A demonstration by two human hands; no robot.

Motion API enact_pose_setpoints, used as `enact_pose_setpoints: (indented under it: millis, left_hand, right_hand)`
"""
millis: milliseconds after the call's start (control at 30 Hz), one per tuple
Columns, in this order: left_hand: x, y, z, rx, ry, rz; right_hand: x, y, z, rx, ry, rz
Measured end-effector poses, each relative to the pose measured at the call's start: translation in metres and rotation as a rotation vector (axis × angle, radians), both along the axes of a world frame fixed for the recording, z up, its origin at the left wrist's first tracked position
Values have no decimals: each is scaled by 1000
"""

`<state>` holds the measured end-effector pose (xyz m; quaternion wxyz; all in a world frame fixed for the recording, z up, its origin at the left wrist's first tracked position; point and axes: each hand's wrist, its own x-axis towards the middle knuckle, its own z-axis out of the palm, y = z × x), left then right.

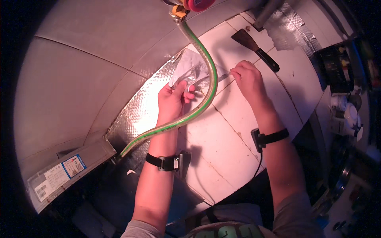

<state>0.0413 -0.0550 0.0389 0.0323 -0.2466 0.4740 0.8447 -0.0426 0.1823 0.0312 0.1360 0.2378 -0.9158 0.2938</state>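
A thin, crumpled silvery-white sheet (189,63) lies between my two hands, over the white tiles. My left hand (170,101) is closed on its near edge, thumb on top and fingertips curled. My right hand (250,81) is pinched at the sheet's narrow right end, and the fingers partly cover the contact. A clear hose with a green stripe (213,79) arches above the sheet, hiding part of it, and passes over my left forearm. Beyond my right hand, a scraper (258,49) with a wide dark blade and black handle lies on the tiles.
Shiny embossed foil (139,103) lines the wall's foot at left; another foil piece (291,27) is at the far right. The hose joins a valve (179,12) at the top. A labelled metal ledge (71,170) is at lower left, and a black case (337,67) at right.
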Motion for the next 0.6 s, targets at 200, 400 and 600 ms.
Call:
enact_pose_setpoints:
  millis: [200,400,600]
  left_hand:
    - [1,1,5,-38,-17,-3]
    - [1,1,7,-12,-16,-7]
    - [2,3,8,-38,-46,-6]
  right_hand:
    - [-7,2,2,85,111,179]
    - [-12,3,-1,251,98,212]
    - [-17,-2,-6,335,-64,125]
